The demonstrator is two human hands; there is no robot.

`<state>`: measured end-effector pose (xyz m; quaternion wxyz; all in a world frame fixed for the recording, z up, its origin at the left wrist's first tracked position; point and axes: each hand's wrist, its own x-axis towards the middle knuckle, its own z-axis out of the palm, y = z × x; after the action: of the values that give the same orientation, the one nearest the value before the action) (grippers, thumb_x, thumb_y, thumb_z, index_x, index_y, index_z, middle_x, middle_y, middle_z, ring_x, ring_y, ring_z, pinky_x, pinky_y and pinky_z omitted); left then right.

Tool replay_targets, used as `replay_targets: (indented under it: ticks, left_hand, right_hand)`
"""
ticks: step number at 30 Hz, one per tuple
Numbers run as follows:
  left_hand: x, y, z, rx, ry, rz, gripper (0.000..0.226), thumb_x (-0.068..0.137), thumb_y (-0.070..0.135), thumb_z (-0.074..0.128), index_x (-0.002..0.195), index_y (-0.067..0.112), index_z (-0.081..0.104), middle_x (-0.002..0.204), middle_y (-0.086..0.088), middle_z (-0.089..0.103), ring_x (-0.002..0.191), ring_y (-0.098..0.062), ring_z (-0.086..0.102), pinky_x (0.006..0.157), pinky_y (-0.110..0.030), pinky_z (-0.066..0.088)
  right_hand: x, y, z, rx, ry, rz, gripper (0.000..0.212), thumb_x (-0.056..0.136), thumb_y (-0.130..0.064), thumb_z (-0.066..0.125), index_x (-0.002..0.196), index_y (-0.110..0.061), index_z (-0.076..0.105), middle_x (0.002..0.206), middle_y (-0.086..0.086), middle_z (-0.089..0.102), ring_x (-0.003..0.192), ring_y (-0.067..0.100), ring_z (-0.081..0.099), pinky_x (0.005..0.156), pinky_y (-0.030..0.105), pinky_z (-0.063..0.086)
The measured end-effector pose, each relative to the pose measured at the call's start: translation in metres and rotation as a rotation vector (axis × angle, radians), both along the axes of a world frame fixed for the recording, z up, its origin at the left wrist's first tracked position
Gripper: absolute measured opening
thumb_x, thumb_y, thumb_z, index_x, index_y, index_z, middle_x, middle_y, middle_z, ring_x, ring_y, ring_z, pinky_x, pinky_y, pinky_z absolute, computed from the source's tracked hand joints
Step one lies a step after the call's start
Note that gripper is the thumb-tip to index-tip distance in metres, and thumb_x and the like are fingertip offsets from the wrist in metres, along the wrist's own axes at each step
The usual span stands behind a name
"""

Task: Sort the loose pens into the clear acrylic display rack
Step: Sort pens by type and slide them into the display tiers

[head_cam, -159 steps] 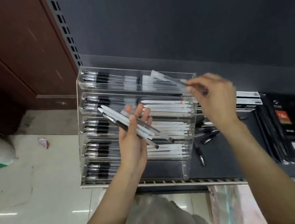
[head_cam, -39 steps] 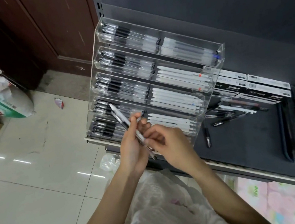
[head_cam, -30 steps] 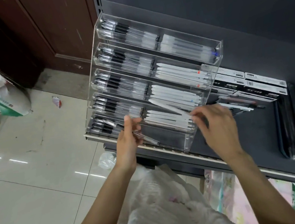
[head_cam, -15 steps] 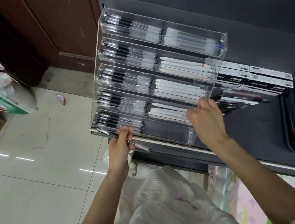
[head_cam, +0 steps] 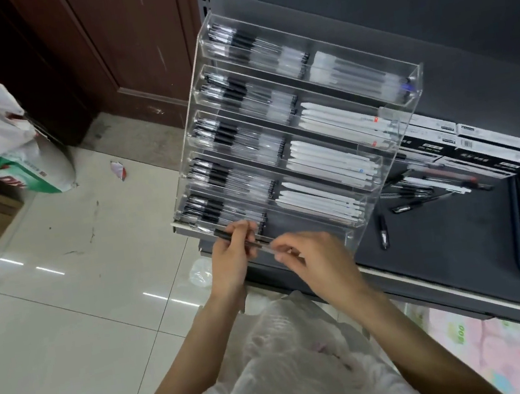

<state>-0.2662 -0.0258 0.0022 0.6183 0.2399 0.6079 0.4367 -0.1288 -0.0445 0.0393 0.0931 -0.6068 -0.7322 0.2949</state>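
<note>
Dark shelving [head_cam: 444, 257] runs across the right of the frame, with the rack [head_cam: 281, 147] standing on its left end, five tiers deep, black-capped pens on the left side and white ones on the right. Low centre, the left hand [head_cam: 232, 260] pinches a dark pen [head_cam: 241, 241] just in front of the bottom tier. The right hand [head_cam: 314, 262] has curled fingers at the pen's clear end; blur hides whether it truly grips. I'd turn the pen level, cap to the left like its neighbours, and slide it into the bottom-left bay. More loose pens [head_cam: 415, 195] lie on the shelf right of the rack.
</note>
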Motion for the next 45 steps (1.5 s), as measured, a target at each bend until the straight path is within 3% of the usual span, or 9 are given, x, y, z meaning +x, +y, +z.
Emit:
replay_targets:
  ticks: [3, 6, 10, 14, 17, 25, 30, 38, 45]
  left_hand:
    - [-0.002, 0.002, 0.002, 0.045, 0.037, -0.128, 0.026, 0.095, 0.034, 0.052, 0.086, 0.012, 0.064, 0.065, 0.007, 0.056, 0.058, -0.006, 0.054, 0.059, -0.017, 0.046]
    - [-0.012, 0.003, -0.01, 0.153, 0.418, -0.445, 0.036, 0.082, 0.055, 0.056, 0.099, 0.024, 0.062, 0.084, 0.01, 0.066, 0.078, -0.004, 0.062, 0.071, -0.015, 0.049]
    - [-0.032, 0.005, -0.035, 0.511, 0.993, -0.497, 0.026, 0.094, 0.033, 0.052, 0.108, 0.014, 0.064, 0.099, 0.002, 0.064, 0.091, -0.015, 0.058, 0.08, -0.029, 0.05]
    - [-0.058, 0.017, -0.051, 0.566, 1.214, -0.439, 0.037, 0.089, 0.031, 0.041, 0.114, 0.013, 0.062, 0.108, -0.005, 0.062, 0.098, -0.025, 0.054, 0.083, -0.037, 0.043]
    - [-0.073, 0.022, -0.054, 0.588, 1.267, -0.402, 0.035, 0.088, 0.026, 0.044, 0.116, 0.014, 0.061, 0.114, -0.004, 0.061, 0.105, -0.025, 0.05, 0.085, -0.037, 0.038]
    - [-0.095, 0.026, -0.057, 0.605, 1.361, -0.549, 0.036, 0.093, 0.027, 0.042, 0.119, 0.016, 0.064, 0.121, 0.002, 0.064, 0.116, -0.017, 0.049, 0.097, -0.035, 0.029]
    - [-0.101, 0.025, -0.06, 0.6, 1.408, -0.631, 0.041, 0.094, 0.029, 0.04, 0.129, 0.015, 0.058, 0.128, 0.0, 0.06, 0.121, -0.017, 0.048, 0.104, -0.039, 0.025]
    - [-0.108, 0.028, -0.06, 0.66, 1.434, -0.676, 0.039, 0.094, 0.03, 0.04, 0.121, 0.015, 0.063, 0.125, -0.001, 0.061, 0.121, -0.02, 0.05, 0.106, -0.046, 0.027]
    - [-0.078, 0.028, -0.024, 0.966, 1.168, -0.592, 0.031, 0.089, 0.019, 0.047, 0.113, 0.013, 0.065, 0.113, -0.003, 0.064, 0.103, -0.021, 0.051, 0.092, -0.033, 0.036]
  right_hand:
    - [0.007, 0.0, -0.011, 0.072, -0.026, -0.097, 0.01, 0.088, -0.027, 0.063, 0.097, -0.026, 0.068, 0.085, -0.013, 0.069, 0.077, 0.007, 0.063, 0.066, 0.033, 0.054]
    - [0.033, -0.001, -0.013, 0.133, -0.175, -0.253, 0.007, 0.089, -0.028, 0.063, 0.093, -0.028, 0.069, 0.077, -0.009, 0.069, 0.066, 0.01, 0.062, 0.055, 0.032, 0.053]
    - [0.057, -0.005, -0.015, 0.176, -0.324, -0.338, 0.004, 0.085, -0.024, 0.069, 0.087, -0.026, 0.072, 0.067, -0.004, 0.07, 0.057, 0.019, 0.066, 0.048, 0.028, 0.051]
    - [0.029, 0.006, -0.023, 0.084, -0.325, -0.231, 0.016, 0.092, -0.032, 0.058, 0.101, -0.03, 0.071, 0.089, -0.009, 0.073, 0.077, 0.015, 0.069, 0.063, 0.032, 0.055]
    - [-0.003, 0.022, -0.033, 0.058, -0.282, -0.18, 0.02, 0.096, -0.034, 0.051, 0.104, -0.03, 0.069, 0.098, -0.01, 0.071, 0.087, 0.014, 0.066, 0.071, 0.032, 0.054]
    - [-0.047, 0.044, -0.041, 0.064, -0.236, -0.096, 0.023, 0.097, -0.025, 0.049, 0.102, -0.02, 0.071, 0.104, -0.003, 0.061, 0.092, 0.015, 0.058, 0.062, 0.023, 0.038]
    - [-0.054, 0.038, -0.041, 0.043, -0.232, -0.116, 0.026, 0.097, -0.019, 0.05, 0.12, -0.017, 0.062, 0.109, 0.002, 0.063, 0.099, 0.021, 0.06, 0.074, 0.03, 0.048]
    - [-0.053, 0.03, -0.049, 0.069, -0.085, -0.1, 0.025, 0.095, -0.011, 0.048, 0.111, -0.013, 0.067, 0.111, 0.003, 0.065, 0.104, 0.02, 0.057, 0.091, 0.031, 0.046]
    - [-0.019, -0.003, -0.027, 0.214, 0.021, -0.165, 0.027, 0.09, -0.01, 0.06, 0.115, -0.017, 0.065, 0.109, -0.002, 0.064, 0.101, 0.017, 0.059, 0.092, 0.03, 0.047]
